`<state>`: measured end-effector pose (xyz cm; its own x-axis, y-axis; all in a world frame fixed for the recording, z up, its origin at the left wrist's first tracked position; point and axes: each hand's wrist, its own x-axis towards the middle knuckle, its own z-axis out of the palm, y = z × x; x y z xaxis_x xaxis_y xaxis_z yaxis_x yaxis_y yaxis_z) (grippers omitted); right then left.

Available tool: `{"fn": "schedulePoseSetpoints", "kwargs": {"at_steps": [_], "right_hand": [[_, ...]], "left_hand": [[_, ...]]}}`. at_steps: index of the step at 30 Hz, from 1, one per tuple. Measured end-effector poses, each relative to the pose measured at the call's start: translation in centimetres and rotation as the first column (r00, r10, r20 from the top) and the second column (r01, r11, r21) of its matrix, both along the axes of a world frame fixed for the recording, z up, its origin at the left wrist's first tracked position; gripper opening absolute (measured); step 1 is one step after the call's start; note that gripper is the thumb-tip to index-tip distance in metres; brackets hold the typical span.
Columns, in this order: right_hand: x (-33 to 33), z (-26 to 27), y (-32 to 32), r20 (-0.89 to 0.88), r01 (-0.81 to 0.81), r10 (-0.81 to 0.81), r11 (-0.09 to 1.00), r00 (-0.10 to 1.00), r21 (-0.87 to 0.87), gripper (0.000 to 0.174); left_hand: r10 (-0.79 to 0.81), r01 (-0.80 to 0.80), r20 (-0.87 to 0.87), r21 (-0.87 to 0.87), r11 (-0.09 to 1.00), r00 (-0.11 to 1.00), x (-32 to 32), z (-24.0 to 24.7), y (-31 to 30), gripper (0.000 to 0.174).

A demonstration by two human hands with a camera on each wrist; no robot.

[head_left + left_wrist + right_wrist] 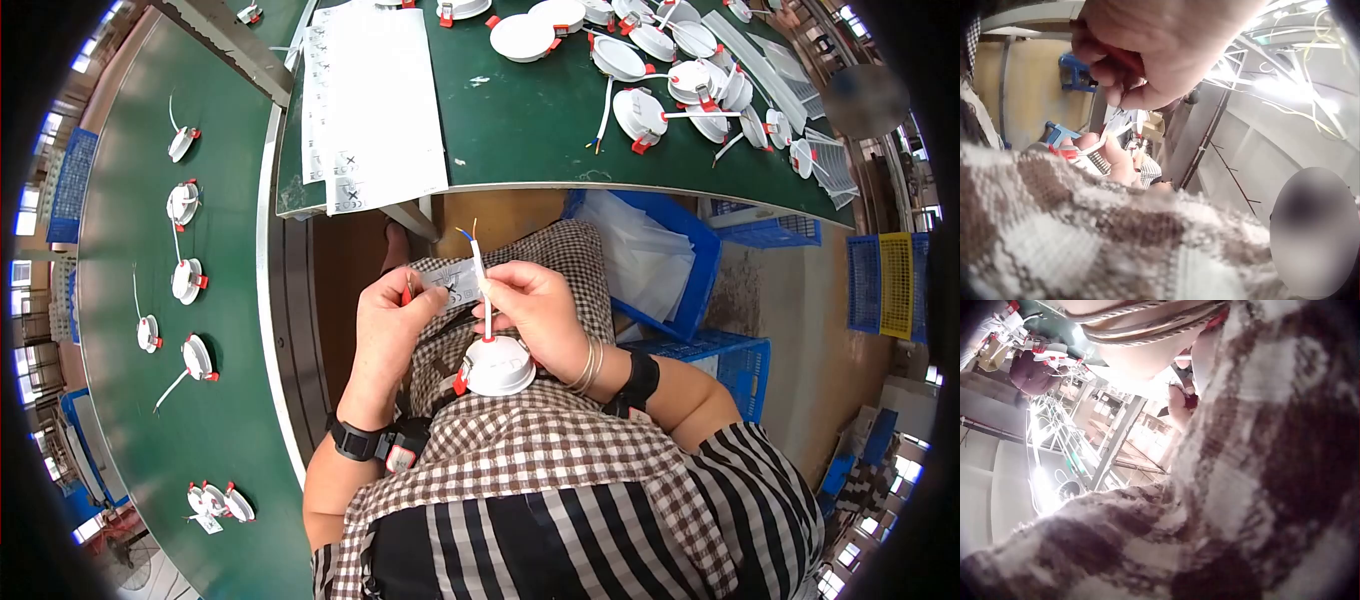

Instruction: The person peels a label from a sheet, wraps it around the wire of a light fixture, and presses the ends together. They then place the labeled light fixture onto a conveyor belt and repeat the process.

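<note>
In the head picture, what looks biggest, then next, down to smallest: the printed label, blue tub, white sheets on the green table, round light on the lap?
1. White sheets
2. Blue tub
3. Round light
4. Printed label, partly covered

The tub sits farther from the camera, so real sizes may differ.

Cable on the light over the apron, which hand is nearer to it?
Right. The right hand pinches the cable; the left hand is off to its left, apart from it, holding a printed label.
</note>
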<state>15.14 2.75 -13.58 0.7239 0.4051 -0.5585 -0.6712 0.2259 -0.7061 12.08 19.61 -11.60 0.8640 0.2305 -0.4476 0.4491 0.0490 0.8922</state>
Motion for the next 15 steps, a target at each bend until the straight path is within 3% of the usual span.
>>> {"fn": "schedulePoseSetpoints", "kwargs": {"at_steps": [3,5,6,9,11,15], "right_hand": [[0.4,-0.2,-0.3,0.002,0.009,-0.009,1.0,1.0,0.004,0.018],[0.7,-0.2,-0.5,0.0,0.028,-0.028,1.0,1.0,0.007,0.018],[0.8,-0.3,-0.5,-0.018,0.066,-0.065,0.997,0.998,0.037,0.019],[1.0,-0.7,-0.7,-0.029,0.116,-0.115,0.99,0.993,0.074,0.021],[1.1,-0.6,-0.7,0.012,0.146,-0.147,0.988,0.989,0.049,0.021],[1.5,-0.9,-0.6,0.02,0.174,-0.176,0.982,0.984,0.071,0.02]], "left_hand": [[-0.054,0.052,-0.014,-0.097,0.994,0.998,-0.1,-0.5,0.6,0.01],[-0.034,0.017,-0.068,-0.24,0.971,0.997,-0.3,-0.3,0.5,0.022],[-0.096,0.074,-0.086,-0.227,0.971,0.992,-0.7,-0.6,0.5,0.044],[-0.232,0.18,-0.137,-0.312,0.933,0.963,-2.0,-1.1,-0.4,0.061],[-0.298,0.245,-0.153,-0.291,0.925,0.942,-2.2,-1.0,-0.5,0.064],[-0.297,0.199,-0.191,-0.409,0.891,0.936,-2.0,-0.8,-1.2,0.062]]}}
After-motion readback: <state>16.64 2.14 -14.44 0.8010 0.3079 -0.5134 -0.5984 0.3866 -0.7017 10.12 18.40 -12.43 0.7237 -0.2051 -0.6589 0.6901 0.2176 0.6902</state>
